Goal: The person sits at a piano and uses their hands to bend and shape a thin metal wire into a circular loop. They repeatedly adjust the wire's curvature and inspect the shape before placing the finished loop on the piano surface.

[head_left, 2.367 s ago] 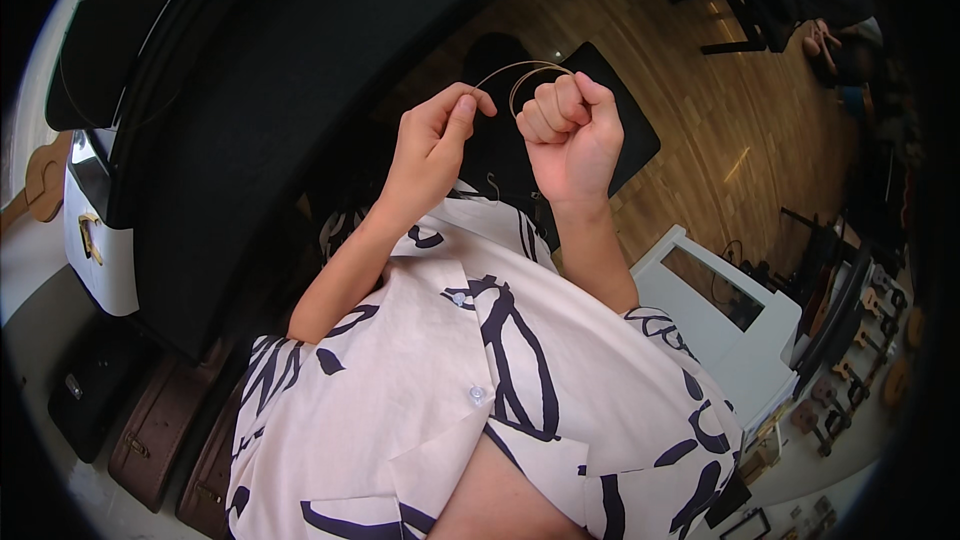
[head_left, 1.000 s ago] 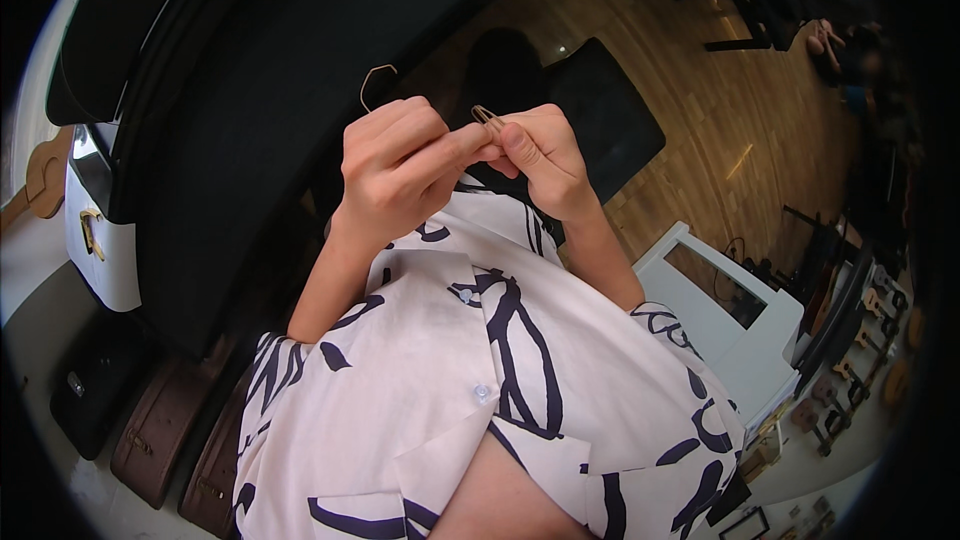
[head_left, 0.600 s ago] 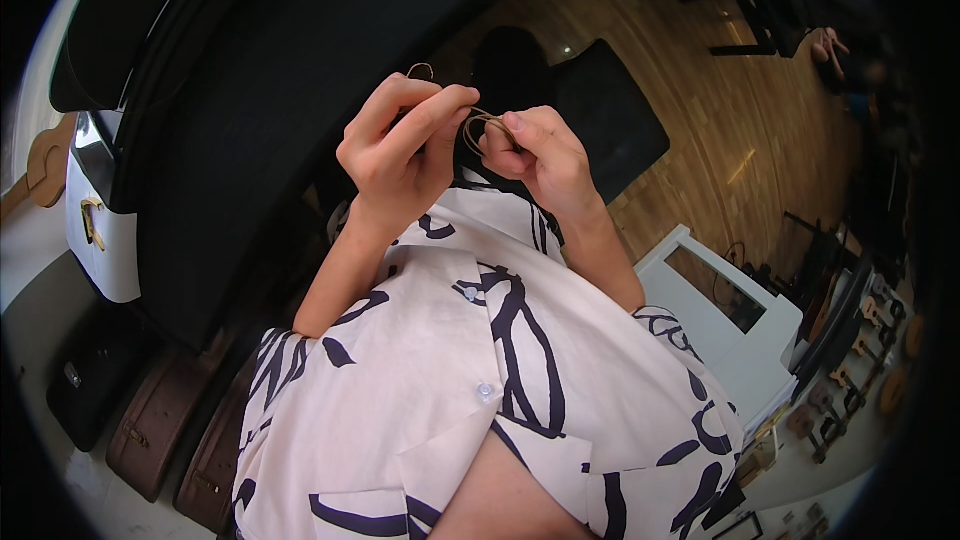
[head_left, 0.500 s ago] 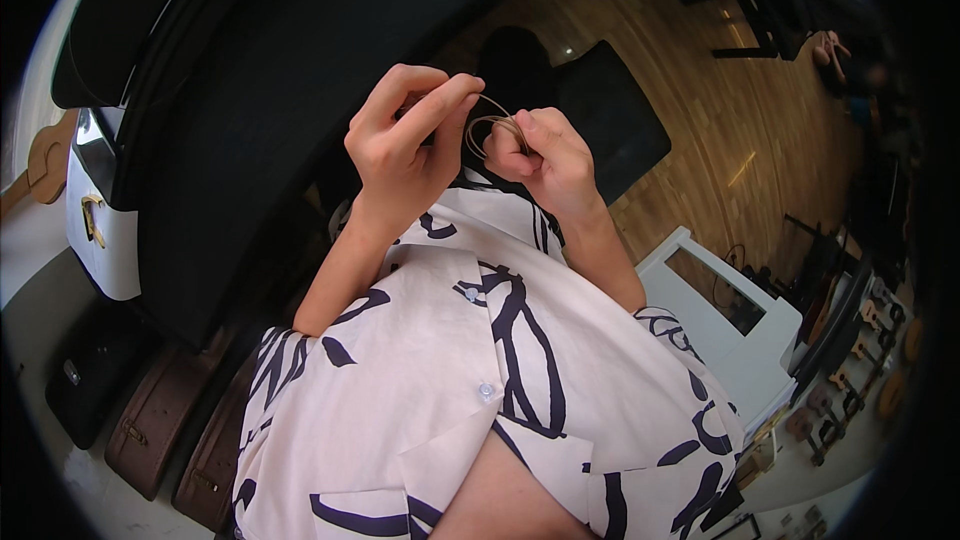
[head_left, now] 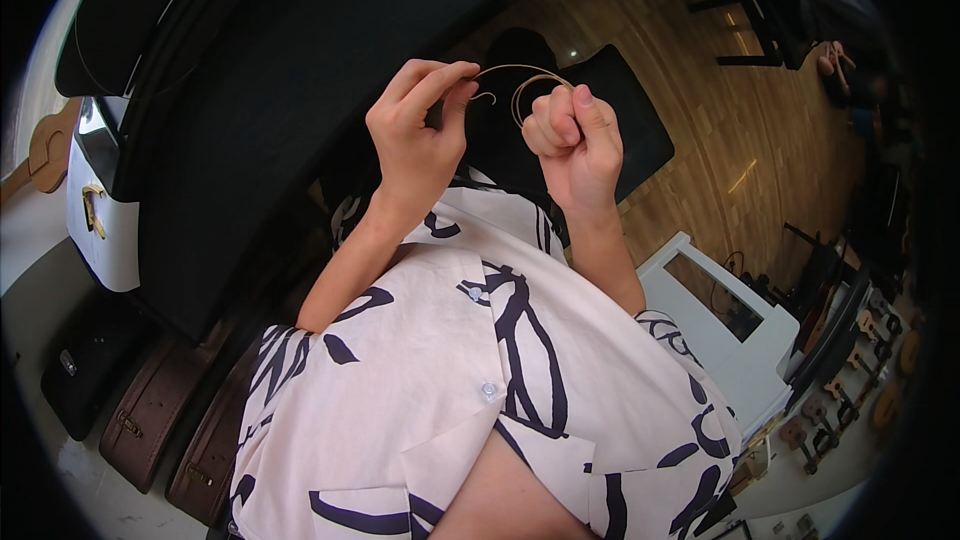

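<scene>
My left hand (head_left: 418,140) is raised in the middle of the view, thumb and index finger pinched on a thin brass-coloured wire (head_left: 532,68), with a short hooked end dangling beside the fingertips. The wire arches across to my right hand (head_left: 573,140), which is closed in a fist around several loops of it, the loops standing out above and left of the knuckles. Both hands are held apart over a black padded seat (head_left: 645,140), above my patterned cream shirt (head_left: 400,390).
A long black surface (head_left: 230,110) runs along the left, beside a wooden guitar shape (head_left: 50,152) and brown cases (head_left: 150,425). A white slotted cabinet (head_left: 750,350) is lower right, near small instruments (head_left: 840,400). A co-worker (head_left: 835,0) and black chair (head_left: 760,30) are top right.
Since a second ago my hands have drawn apart, my left rising and my right turning knuckles-up; the wire that was bunched between them now spreads into an arc.
</scene>
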